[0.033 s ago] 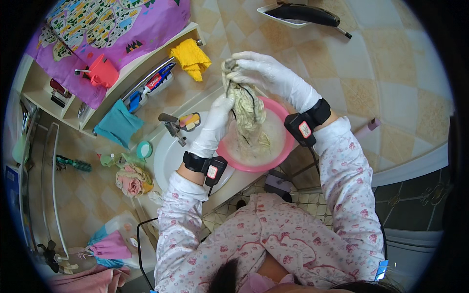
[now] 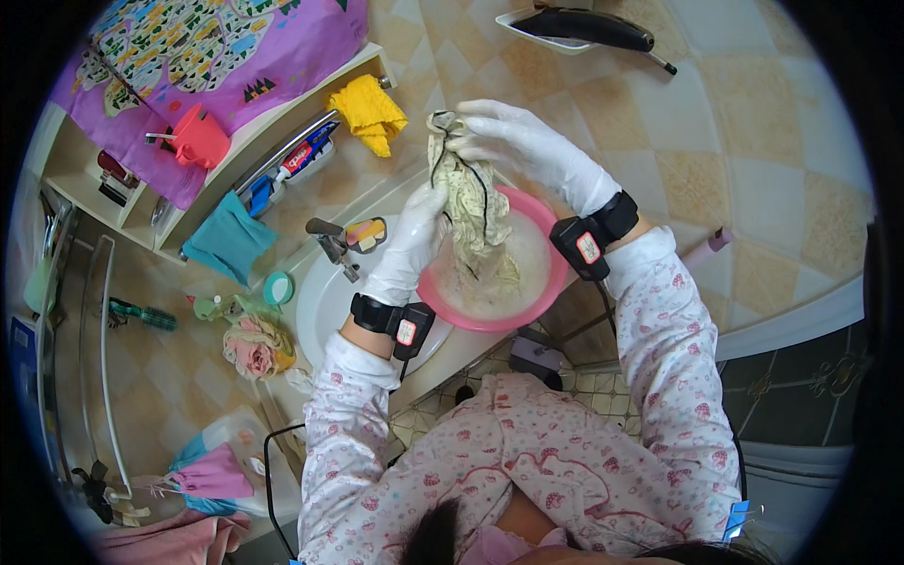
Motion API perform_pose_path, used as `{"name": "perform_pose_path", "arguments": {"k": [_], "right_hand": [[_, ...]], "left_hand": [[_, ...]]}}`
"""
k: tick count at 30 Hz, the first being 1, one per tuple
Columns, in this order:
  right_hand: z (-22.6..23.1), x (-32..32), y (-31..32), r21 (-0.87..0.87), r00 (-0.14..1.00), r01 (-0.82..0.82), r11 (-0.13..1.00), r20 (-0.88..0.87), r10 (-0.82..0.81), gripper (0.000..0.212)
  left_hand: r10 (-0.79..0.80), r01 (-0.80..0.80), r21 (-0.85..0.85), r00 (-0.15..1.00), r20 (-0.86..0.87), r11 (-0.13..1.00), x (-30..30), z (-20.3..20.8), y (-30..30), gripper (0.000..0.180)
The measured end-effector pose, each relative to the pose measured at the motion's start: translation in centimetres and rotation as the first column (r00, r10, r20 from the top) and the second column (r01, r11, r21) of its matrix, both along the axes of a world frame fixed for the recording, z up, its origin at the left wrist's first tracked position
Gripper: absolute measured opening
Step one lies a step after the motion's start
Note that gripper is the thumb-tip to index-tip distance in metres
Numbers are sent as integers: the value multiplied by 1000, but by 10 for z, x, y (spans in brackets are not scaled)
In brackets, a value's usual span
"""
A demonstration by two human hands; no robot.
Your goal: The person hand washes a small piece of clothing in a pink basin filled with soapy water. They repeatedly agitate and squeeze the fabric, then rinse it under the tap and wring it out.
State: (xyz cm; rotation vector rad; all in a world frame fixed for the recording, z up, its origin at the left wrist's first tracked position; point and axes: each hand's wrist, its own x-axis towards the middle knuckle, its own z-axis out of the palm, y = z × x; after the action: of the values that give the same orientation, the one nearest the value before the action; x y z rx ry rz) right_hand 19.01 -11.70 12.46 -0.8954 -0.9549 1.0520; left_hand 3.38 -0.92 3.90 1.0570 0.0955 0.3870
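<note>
A wet pale yellow-green garment (image 2: 478, 202) with black piping is held up over a pink basin (image 2: 556, 282) of cloudy water, its lower end dipping in. My left hand (image 2: 414, 231), in a wet white glove, is closed on the garment's left edge. On the upper right side, my gloved right hand (image 2: 527, 141) holds the garment near its top, the fingers fairly straight along it. Folds of cloth partly hide the fingertips of both hands. Black boxes are strapped round both wrists.
Left of the basin is a white sink (image 2: 315, 311) with a metal faucet (image 2: 331, 247) and a soap dish (image 2: 365, 234). A yellow cloth (image 2: 369, 113) and a teal cloth (image 2: 229, 237) hang by the shelf. A pink cup (image 2: 201, 137) stands above. Top right, a black hair tool (image 2: 589, 28) rests in a holder.
The fingers of my right hand have straightened and loosened a little. The garment's upper part has opened out, showing more black piping. My left hand has barely moved.
</note>
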Motion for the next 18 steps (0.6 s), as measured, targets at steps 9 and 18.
{"name": "perform_pose_path", "arguments": {"k": [9, 18], "right_hand": [[-71, 1, -14, -354, 697, 106, 929, 693, 185, 58], [-50, 37, -31, -292, 976, 50, 955, 218, 15, 38]], "left_hand": [[-104, 148, -252, 978, 181, 956, -21, 5, 7, 47], [-60, 74, -211, 995, 74, 975, -64, 22, 38, 46]]}}
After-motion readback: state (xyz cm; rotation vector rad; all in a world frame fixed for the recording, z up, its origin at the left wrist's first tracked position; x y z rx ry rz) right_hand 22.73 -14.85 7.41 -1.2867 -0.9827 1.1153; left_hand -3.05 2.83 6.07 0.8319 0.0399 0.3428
